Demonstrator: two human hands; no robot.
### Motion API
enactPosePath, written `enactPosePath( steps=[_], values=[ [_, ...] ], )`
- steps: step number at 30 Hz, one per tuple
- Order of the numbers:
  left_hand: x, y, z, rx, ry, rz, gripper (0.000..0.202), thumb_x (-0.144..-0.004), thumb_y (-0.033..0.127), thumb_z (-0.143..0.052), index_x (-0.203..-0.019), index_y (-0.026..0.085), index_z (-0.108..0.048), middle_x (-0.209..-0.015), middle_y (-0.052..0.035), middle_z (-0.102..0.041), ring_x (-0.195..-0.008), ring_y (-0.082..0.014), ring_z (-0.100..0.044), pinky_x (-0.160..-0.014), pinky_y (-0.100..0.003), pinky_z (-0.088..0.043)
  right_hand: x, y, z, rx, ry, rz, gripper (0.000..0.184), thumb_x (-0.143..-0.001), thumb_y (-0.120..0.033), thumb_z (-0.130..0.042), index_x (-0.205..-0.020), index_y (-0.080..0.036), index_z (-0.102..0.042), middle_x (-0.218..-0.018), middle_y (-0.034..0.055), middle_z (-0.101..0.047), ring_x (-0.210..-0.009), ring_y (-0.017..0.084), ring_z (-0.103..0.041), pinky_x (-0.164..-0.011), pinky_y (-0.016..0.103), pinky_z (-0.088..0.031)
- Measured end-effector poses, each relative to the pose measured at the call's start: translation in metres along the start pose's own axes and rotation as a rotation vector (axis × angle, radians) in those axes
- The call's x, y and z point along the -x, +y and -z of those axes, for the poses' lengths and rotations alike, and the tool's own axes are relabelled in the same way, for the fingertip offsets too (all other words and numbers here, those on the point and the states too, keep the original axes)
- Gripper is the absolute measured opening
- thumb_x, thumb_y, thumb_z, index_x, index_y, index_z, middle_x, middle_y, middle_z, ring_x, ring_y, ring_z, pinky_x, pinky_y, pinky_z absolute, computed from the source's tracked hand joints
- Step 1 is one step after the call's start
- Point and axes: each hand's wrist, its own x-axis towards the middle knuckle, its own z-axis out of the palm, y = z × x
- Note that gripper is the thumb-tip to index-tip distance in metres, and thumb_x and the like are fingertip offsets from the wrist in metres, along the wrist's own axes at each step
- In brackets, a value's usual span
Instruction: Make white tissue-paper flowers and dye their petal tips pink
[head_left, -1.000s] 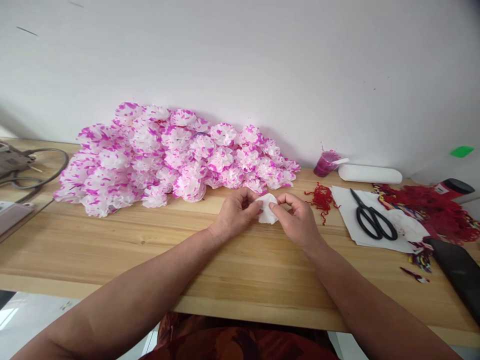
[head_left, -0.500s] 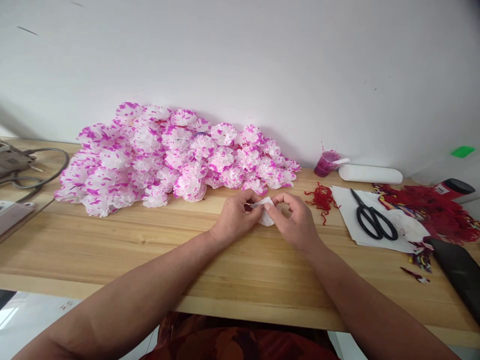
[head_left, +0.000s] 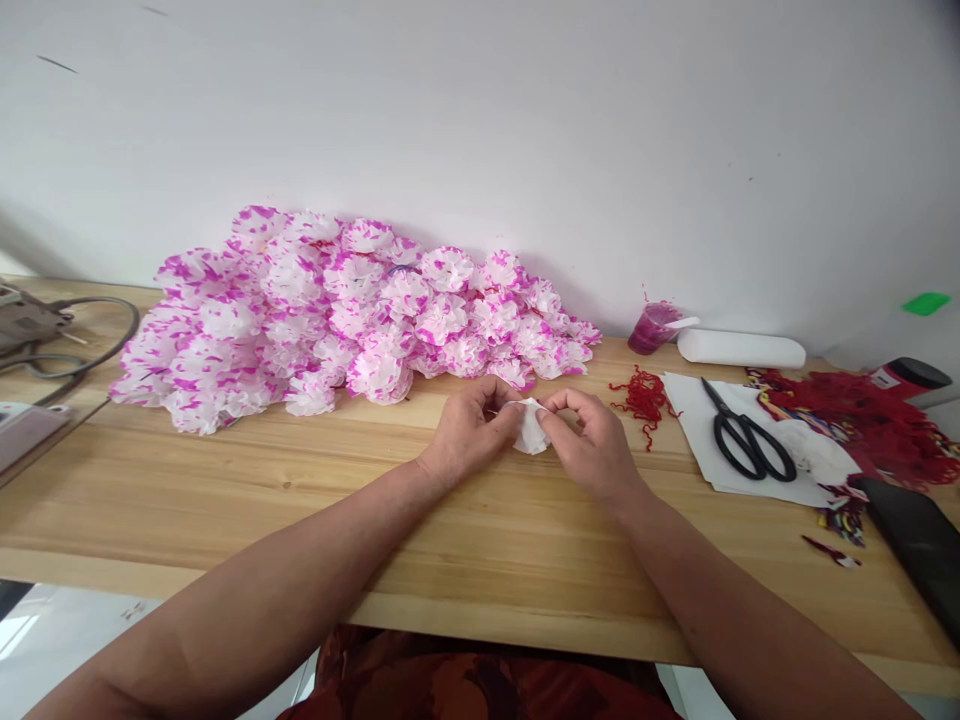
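Note:
A small piece of thin white paper is pinched between my two hands, above the wooden table. My left hand grips its left edge with thumb and fingers closed. On the other side my right hand holds the paper the same way, thumb on top. Parts of the paper are hidden behind the fingers. Just beyond the hands lies a large heap of white paper flowers with magenta blotches.
Right of my hands lie red yarn snippets, black scissors on white sheets, and a red yarn pile. Behind stand a cup of purple liquid and a white roll. A cable lies at left.
The white paper has turned between my fingers and now shows a wider, rounder face below them. My hands have shifted only slightly.

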Motion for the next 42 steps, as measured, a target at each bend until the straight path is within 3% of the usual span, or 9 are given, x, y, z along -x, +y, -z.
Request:
enactPosePath(
  steps=[6, 11, 15, 20, 23, 26, 34, 42],
  values=[
    [0.004, 0.001, 0.001, -0.219, -0.037, -0.100, 0.010, -0.085, 0.028, -0.063, -0.082, 0.018, -0.062, -0.077, -0.0008, -0.067, -0.067, -0.0128, -0.062, -0.060, -0.022, -0.049, -0.001, 0.000, 0.000, 0.108, 0.059, 0.067, 0.009, -0.080, -0.031, -0.061, -0.075, -0.023, -0.061, -0.086, 0.0034, -0.071, -0.093, 0.026, -0.060, -0.088, 0.040, -0.041],
    [0.005, 0.002, 0.000, -0.266, -0.019, -0.132, 0.010, -0.084, 0.027, -0.064, -0.082, 0.018, -0.062, -0.078, -0.0009, -0.069, -0.068, -0.0130, -0.064, -0.060, -0.023, -0.048, -0.001, 0.000, 0.004, 0.101, 0.045, 0.034, 0.018, -0.082, -0.031, -0.059, -0.067, -0.022, -0.057, -0.077, 0.0030, -0.068, -0.084, 0.024, -0.060, -0.079, 0.037, -0.042],
    [0.002, 0.003, 0.002, -0.177, -0.022, -0.088, 0.017, -0.085, 0.032, -0.065, -0.078, 0.017, -0.060, -0.073, 0.0000, -0.065, -0.064, -0.0114, -0.059, -0.058, -0.022, -0.045, -0.002, 0.001, 0.010, -0.059, -0.040, -0.018, 0.030, -0.088, -0.037, -0.056, -0.062, -0.021, -0.054, -0.067, 0.0014, -0.061, -0.073, 0.019, -0.057, -0.067, 0.032, -0.042],
    [-0.003, 0.002, 0.006, 0.144, -0.124, 0.019, 0.027, -0.083, 0.041, -0.070, -0.086, 0.016, -0.060, -0.074, -0.0003, -0.065, -0.062, -0.0105, -0.058, -0.057, -0.022, -0.045, -0.008, 0.006, 0.016, -0.399, -0.078, -0.040, 0.013, -0.086, -0.034, -0.063, -0.086, -0.021, -0.066, -0.084, 0.0009, -0.066, -0.081, 0.017, -0.060, -0.074, 0.030, -0.046],
    [-0.005, 0.002, 0.007, 0.266, -0.193, 0.036, 0.031, -0.081, 0.042, -0.074, -0.087, 0.014, -0.062, -0.075, -0.0008, -0.067, -0.064, -0.0102, -0.059, -0.061, -0.022, -0.047, -0.009, 0.005, 0.016, -0.602, -0.275, -0.169, 0.019, -0.080, -0.032, -0.069, -0.097, -0.022, -0.066, -0.088, 0.0008, -0.066, -0.076, 0.016, -0.060, -0.069, 0.030, -0.048],
    [-0.006, 0.002, 0.006, 0.294, -0.230, 0.039, 0.033, -0.079, 0.043, -0.077, -0.085, 0.014, -0.062, -0.072, -0.0002, -0.065, -0.060, -0.0095, -0.057, -0.059, -0.022, -0.045, -0.007, 0.002, 0.015, -0.688, -0.440, -0.246, 0.023, -0.077, -0.032, -0.073, -0.094, -0.021, -0.064, -0.080, -0.0003, -0.065, -0.068, 0.014, -0.057, -0.062, 0.028, -0.046],
    [-0.007, 0.000, 0.009, 0.314, -0.255, 0.056, 0.037, -0.077, 0.046, -0.078, -0.085, 0.014, -0.061, -0.072, -0.0002, -0.064, -0.059, -0.0081, -0.055, -0.056, -0.021, -0.043, -0.006, 0.003, 0.017, -0.697, -0.371, -0.222, 0.023, -0.076, -0.030, -0.077, -0.079, -0.020, -0.056, -0.067, -0.0038, -0.058, -0.060, 0.010, -0.051, -0.056, 0.024, -0.041],
    [-0.007, -0.001, 0.010, 0.261, -0.264, 0.022, 0.035, -0.080, 0.046, -0.076, -0.087, 0.014, -0.061, -0.073, -0.0011, -0.064, -0.059, -0.0088, -0.055, -0.055, -0.021, -0.043, -0.006, 0.002, 0.018, -0.791, -0.441, -0.261, 0.026, -0.076, -0.028, -0.078, -0.093, -0.021, -0.060, -0.077, -0.0019, -0.063, -0.066, 0.011, -0.057, -0.060, 0.024, -0.046]
  ],
)
